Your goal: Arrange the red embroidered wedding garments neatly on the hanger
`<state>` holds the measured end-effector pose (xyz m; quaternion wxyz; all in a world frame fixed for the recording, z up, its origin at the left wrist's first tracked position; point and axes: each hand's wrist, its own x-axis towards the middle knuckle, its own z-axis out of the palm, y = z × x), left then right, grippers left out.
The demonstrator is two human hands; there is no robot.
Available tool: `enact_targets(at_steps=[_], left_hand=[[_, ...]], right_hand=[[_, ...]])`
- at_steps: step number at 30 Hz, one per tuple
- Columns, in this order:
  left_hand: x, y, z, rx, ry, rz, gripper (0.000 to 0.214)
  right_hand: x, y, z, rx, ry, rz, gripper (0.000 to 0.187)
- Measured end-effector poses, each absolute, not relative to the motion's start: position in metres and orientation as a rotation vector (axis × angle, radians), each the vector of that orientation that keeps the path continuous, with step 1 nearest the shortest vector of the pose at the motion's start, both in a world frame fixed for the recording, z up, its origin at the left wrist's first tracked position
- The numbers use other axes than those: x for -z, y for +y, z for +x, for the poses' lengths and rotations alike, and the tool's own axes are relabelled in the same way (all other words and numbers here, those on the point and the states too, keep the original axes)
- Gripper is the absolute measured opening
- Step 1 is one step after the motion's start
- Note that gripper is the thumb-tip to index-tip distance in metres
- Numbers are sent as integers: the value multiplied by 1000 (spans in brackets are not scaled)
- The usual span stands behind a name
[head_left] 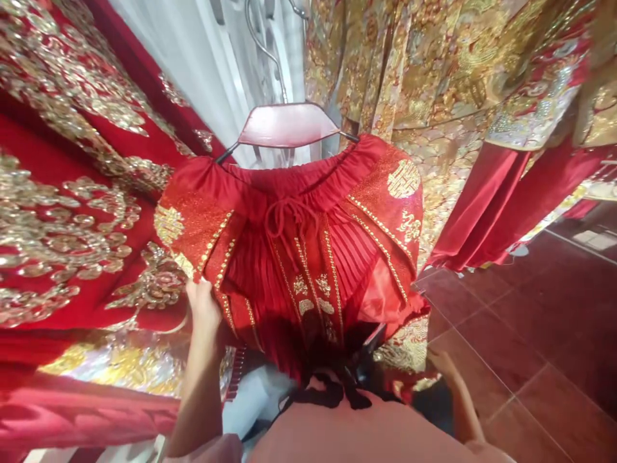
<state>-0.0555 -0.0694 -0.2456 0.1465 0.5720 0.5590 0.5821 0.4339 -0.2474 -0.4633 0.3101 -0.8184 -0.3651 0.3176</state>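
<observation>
A red pleated skirt [308, 257] with gold-trimmed panels and a tied drawstring at its waist hangs in front of me on a hanger [289, 124]. My left hand [203, 301] is closed on the skirt's left side, thumb in front and the other fingers behind the cloth. At the lower right, my right hand [439, 364] is at the edge of the skirt's gold-patterned lower part, its fingers mostly hidden by the cloth. Shiny lining shows where the right side folds over. The hem near my body is in dark shadow.
Red garments with gold sequins [62, 225] crowd the left side. Gold brocade robes [434, 77] and a red sleeve [482, 199] hang at the right. White cloth [207, 64] is behind the hanger. Dark red floor tiles [520, 321] show at the lower right.
</observation>
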Motion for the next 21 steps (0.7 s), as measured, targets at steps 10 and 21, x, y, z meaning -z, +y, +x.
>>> enact_targets(at_steps=[10, 21], left_hand=[[194, -77, 32, -1751, 2024, 2371, 22], [193, -83, 28, -487, 2191, 2371, 45]], right_hand=[[430, -193, 437, -189, -658, -2414, 21], [211, -133, 267, 647, -1357, -1319, 17]])
